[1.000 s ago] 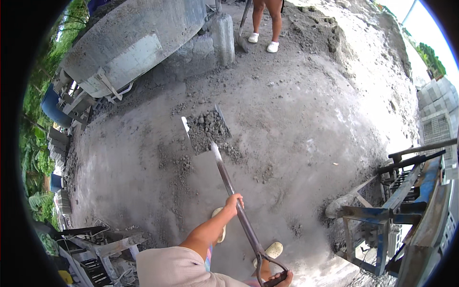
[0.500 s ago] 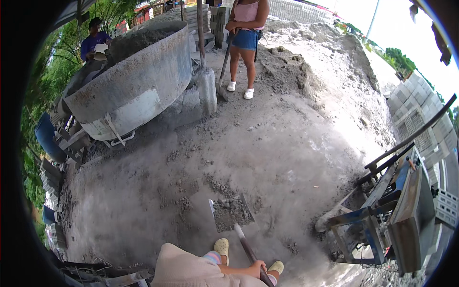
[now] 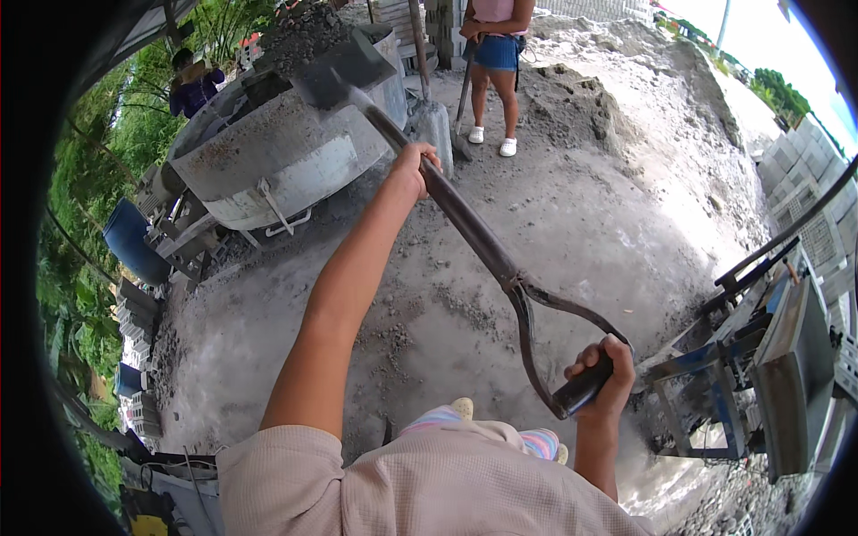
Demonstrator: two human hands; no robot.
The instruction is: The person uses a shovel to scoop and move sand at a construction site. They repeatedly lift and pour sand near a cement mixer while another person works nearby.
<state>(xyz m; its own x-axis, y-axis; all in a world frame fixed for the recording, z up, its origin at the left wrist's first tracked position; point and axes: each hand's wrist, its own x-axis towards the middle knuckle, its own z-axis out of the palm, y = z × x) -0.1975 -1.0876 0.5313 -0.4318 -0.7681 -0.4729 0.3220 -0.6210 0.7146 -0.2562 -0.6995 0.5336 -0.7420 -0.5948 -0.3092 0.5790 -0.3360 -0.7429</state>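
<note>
A shovel (image 3: 469,230) stretches from my chest up and away to the left, its blade raised at the rim of a large round mixer drum (image 3: 295,147). My left hand (image 3: 417,170) is wrapped round the shaft below the blade, the arm held straight out. My right hand (image 3: 608,375) grips the black crossbar of the Y-shaped handle, nearer my body. Beyond the blade, a dark mass of gravelly mix (image 3: 304,37) shows over the drum. The blade itself is partly blurred.
A person (image 3: 496,67) in denim shorts stands beyond the drum holding another shovel. Someone in purple (image 3: 195,85) is behind the drum at left. A metal block-making frame (image 3: 733,384) stands at right, a blue barrel (image 3: 134,241) at left, and a sand heap (image 3: 572,103) farther back.
The loaded shovel has risen from the ground to the drum's rim, and gravelly mix now appears above the drum. Both my arms have come up into view, the left one reaching forward.
</note>
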